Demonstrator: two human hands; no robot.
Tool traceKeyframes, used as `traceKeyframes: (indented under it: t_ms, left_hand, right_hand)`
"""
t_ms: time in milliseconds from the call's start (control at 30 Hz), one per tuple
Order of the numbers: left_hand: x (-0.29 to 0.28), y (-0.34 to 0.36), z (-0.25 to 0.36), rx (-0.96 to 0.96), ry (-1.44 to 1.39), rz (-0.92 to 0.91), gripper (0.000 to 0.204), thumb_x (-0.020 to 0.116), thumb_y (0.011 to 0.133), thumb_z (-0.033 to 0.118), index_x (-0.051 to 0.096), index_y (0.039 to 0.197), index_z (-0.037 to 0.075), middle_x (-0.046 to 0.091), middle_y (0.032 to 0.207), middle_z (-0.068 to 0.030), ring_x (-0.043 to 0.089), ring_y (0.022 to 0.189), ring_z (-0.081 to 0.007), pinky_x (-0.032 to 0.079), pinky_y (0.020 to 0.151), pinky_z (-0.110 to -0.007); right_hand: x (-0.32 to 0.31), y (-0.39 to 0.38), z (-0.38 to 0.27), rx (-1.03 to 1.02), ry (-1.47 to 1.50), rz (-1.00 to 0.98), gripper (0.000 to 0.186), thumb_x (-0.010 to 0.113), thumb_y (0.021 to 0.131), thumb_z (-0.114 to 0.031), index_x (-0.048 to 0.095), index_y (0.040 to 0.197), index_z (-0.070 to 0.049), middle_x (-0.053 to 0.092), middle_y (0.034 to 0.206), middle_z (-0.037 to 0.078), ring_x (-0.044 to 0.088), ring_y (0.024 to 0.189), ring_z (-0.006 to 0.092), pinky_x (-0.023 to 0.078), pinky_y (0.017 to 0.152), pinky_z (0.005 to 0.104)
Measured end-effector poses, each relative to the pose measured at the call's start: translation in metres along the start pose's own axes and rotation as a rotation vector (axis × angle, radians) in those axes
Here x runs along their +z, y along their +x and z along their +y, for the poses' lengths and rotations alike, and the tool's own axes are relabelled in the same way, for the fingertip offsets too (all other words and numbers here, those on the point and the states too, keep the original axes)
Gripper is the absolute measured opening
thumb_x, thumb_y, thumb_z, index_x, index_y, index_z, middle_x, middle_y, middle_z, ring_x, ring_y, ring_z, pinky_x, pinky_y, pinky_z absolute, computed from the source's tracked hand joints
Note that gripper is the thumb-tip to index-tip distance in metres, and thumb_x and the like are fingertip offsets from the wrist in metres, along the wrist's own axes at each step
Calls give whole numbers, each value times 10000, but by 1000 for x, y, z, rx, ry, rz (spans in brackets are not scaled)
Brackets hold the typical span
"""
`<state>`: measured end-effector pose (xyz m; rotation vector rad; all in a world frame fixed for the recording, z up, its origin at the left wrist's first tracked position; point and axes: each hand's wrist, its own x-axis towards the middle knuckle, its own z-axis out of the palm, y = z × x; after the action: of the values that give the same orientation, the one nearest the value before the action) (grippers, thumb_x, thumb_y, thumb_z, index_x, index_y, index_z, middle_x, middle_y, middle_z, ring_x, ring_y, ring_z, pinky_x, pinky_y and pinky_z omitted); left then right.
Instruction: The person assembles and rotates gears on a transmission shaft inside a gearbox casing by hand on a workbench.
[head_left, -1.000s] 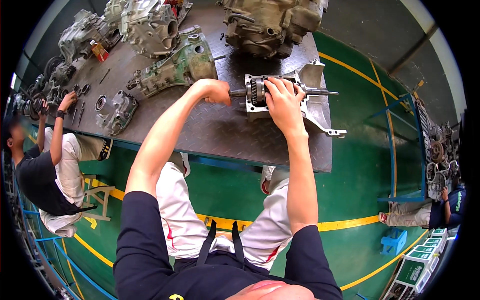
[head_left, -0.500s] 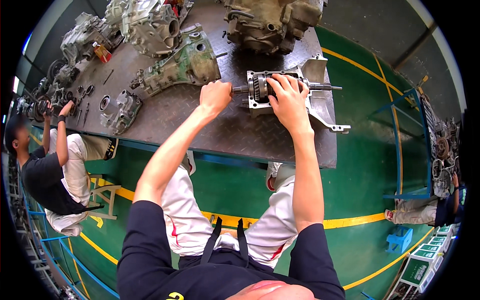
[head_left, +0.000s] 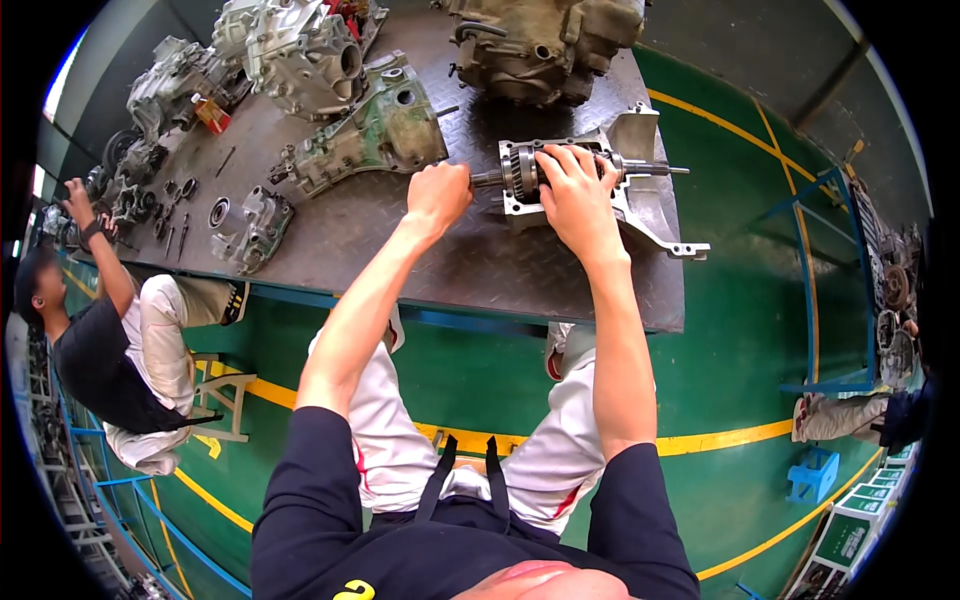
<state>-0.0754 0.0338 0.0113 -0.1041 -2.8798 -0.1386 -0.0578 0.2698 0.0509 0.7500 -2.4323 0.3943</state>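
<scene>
My left hand [head_left: 437, 195] is closed around the left end of a steel shaft [head_left: 486, 179]. This shaft runs into a pale metal transmission housing [head_left: 635, 230] lying open at the right end of the metal table [head_left: 420, 265]. Inside it is a gear assembly [head_left: 522, 175], with dark toothed gears and rings, and a thinner shaft sticking out to the right. My right hand [head_left: 580, 205] lies over the gear assembly, fingers curved onto it and partly hiding it. Just left of my hands is a greenish, stained transmission case [head_left: 355, 140].
A large grimy casing [head_left: 530, 65] stands behind the housing. Pale castings [head_left: 285, 55], a small housing [head_left: 250, 230], a bottle [head_left: 210, 112] and loose parts lie leftward. A co-worker [head_left: 100, 360] sits left; another [head_left: 850, 420] is partly visible right, near a blue rack [head_left: 865, 300].
My left hand has turned from a bent wrist to a knuckles-up grip on the shaft. My right hand stays on the gears. The left co-worker's raised hand has shifted. The whole view has moved slightly.
</scene>
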Motion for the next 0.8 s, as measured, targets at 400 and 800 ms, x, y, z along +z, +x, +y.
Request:
traceKeyframes:
  t_ms: [400,800]
  left_hand:
    - [-27,59,-29,-22,-318,-1014,408,670,897,364,626,741,-10,589,622,-81,574,556,-223,452,529,-396]
    - [23,-28,23,82,61,497,238,738,787,177,595,953,82,637,956,-105,604,943,-289,449,857,-425]
  right_hand:
    - [9,3,-9,15,23,42,398,650,885,-140,655,1276,-66,616,1349,50,486,1318,244,270,1119,574]
    - [8,0,-6,52,-5,47,386,649,898,-155,662,1278,-88,612,1359,46,487,1315,257,283,1108,594]
